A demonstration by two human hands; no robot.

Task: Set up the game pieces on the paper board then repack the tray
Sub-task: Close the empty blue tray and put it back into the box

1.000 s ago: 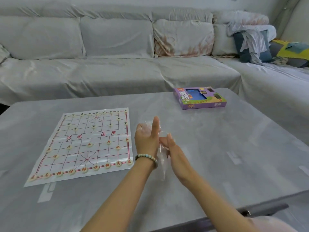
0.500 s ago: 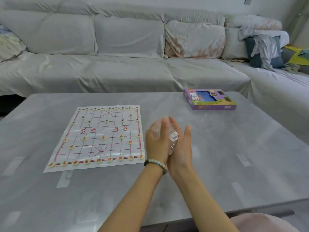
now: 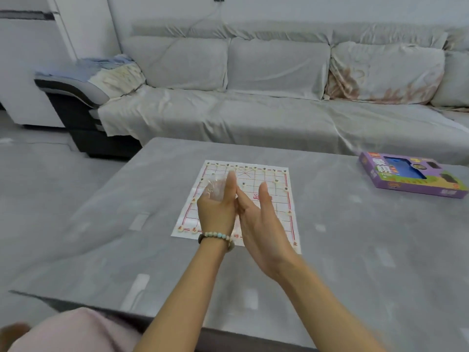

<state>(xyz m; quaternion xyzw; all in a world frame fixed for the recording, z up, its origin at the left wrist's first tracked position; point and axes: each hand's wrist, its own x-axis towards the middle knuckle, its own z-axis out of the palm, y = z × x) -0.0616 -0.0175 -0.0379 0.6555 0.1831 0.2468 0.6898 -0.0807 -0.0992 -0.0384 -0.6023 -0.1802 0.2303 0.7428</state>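
The left hand [image 3: 215, 212] and right hand [image 3: 261, 224] meet palm to palm with straight fingers. They seem to press the clear plastic tray [image 3: 213, 188] between them, ready for repacking. Below, the pieces [image 3: 180, 228] stand arranged on the paper board [image 3: 281, 199], which lies on the surface [image 3: 355, 250].

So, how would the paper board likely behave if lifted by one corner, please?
The paper board looks thin and lies flat on the table, so it would probably flop. The small pieces on it would likely slide off. Being light, it may skid when pushed.
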